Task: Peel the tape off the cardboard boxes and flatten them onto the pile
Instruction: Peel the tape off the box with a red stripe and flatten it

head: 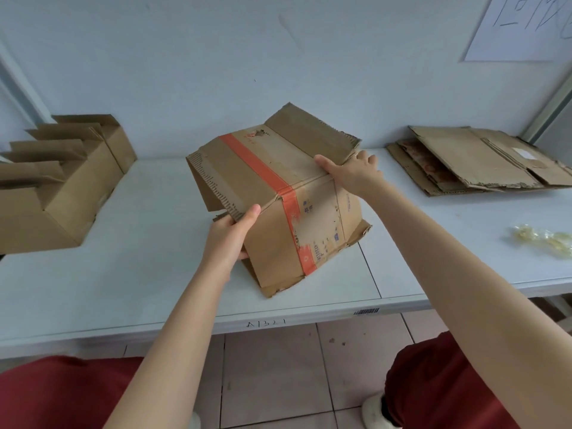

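- At the far left of the white table [123, 274], a row of open cardboard boxes [58, 181] stood with their flaps up, pushed back towards the wall [216, 57].
- The left hand [227, 238] was clamped on the near-left corner of the box in the middle: thumb lying along the top edge, fingers tucked round beneath the side panel.
- That taped box [275, 193] sat tilted at the centre of the table, its near lower edge resting on the surface and its top face sloping up and away from the person. Its flaps were ragged and one stuck up at the back.
- A strip of orange tape [263, 171] ran across the top face and down the near side, unpeeled and stuck flat, though scuffed and torn in its lower part.
- The right hand [353, 171] gripped the box's far-right top corner, thumb pressed on the top face and fingers wrapped over the edge behind.
- Further right, well apart from the box, the pile of flattened cardboard [476, 162] lay against the wall.
- Near the table's right edge lay a crumpled clump of clear tape [541, 239].
- On the wall at upper right hung a white paper sheet [520, 26] with hand-drawn strokes.
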